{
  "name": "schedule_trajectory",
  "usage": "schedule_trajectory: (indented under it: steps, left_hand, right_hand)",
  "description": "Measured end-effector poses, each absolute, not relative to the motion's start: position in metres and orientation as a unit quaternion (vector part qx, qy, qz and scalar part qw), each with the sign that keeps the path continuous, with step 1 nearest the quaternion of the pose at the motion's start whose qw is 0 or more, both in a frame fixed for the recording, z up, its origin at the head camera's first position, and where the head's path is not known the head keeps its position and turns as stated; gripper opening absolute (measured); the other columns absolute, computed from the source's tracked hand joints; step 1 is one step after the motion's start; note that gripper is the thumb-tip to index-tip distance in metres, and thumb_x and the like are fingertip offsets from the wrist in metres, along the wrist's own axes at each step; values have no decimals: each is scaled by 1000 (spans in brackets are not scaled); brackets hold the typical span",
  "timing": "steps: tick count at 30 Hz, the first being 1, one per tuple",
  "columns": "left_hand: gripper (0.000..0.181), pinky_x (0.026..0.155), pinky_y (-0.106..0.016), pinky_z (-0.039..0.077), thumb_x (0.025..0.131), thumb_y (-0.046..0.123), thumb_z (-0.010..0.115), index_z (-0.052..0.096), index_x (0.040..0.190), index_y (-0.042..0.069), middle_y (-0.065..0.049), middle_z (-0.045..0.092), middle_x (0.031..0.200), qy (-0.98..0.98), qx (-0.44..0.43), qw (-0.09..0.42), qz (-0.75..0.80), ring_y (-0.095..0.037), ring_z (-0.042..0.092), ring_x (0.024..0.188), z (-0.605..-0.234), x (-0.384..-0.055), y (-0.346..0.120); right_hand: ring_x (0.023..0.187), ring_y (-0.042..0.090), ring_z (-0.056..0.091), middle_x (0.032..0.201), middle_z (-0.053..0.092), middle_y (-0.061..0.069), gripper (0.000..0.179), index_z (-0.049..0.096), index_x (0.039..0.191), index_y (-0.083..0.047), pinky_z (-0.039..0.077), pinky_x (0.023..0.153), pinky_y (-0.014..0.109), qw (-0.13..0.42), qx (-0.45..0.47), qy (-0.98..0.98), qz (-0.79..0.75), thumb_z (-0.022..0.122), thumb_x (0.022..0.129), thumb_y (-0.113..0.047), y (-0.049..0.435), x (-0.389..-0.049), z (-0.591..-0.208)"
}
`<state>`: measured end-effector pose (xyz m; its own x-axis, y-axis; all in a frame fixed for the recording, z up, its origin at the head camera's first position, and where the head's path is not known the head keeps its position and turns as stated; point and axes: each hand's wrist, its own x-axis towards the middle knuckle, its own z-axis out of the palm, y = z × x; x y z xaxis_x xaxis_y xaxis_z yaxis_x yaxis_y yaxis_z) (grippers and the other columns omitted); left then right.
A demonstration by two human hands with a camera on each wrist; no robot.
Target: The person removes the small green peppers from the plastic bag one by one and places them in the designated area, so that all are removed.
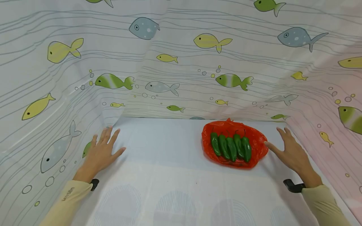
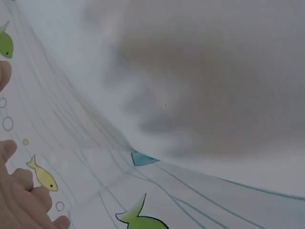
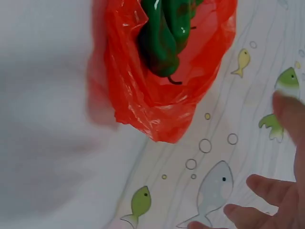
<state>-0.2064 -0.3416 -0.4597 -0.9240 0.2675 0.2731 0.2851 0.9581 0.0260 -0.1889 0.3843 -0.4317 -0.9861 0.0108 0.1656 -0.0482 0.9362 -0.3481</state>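
Note:
Several green peppers (image 1: 231, 148) lie side by side on a crumpled red plastic bag (image 1: 255, 146), right of the middle in the head view. My right hand (image 1: 292, 153) is just right of the bag with its fingers spread; its thumb comes close to the bag's edge, and I cannot tell whether they touch. In the right wrist view, a pepper (image 3: 159, 47) with a curved stem shows on the bag. Far to the left, my left hand (image 1: 103, 153) has spread fingers and holds nothing.
A white table (image 1: 164, 179) with pale printed shapes lies below. A fish-patterned curtain (image 1: 181, 72) stands behind it and comes down along both sides, close to each hand. Both wrists carry black bands, and the sleeves are pale yellow.

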Motion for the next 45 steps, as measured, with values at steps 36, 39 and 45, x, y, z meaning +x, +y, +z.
schedule_trajectory:
  steps: [36,39,45]
  left_hand:
    - [64,95,-52,51,101,23,68,39,157,11,-21,57,140,-924,-184,55,-330,-31,63,117,-476,-241,-216]
    - [62,95,-49,52,102,24,67,41,156,13,-20,58,139,-920,-194,44,-339,-29,63,116,-476,-242,-205]
    - [59,95,-47,53,102,25,66,43,156,13,-19,59,138,-916,-210,24,-342,-28,64,115,-475,-245,-183]
  right_hand:
    - [132,58,37,160,19,32,74,33,162,-21,45,93,74,-26,30,-917,396,64,100,-49,399,-207,-490]
    - [132,58,35,160,20,31,74,34,161,-21,44,94,74,-27,35,-916,398,64,100,-49,397,-207,-491]
    - [134,57,30,162,18,30,75,30,163,-22,42,94,74,-45,33,-911,409,63,101,-49,395,-208,-493]
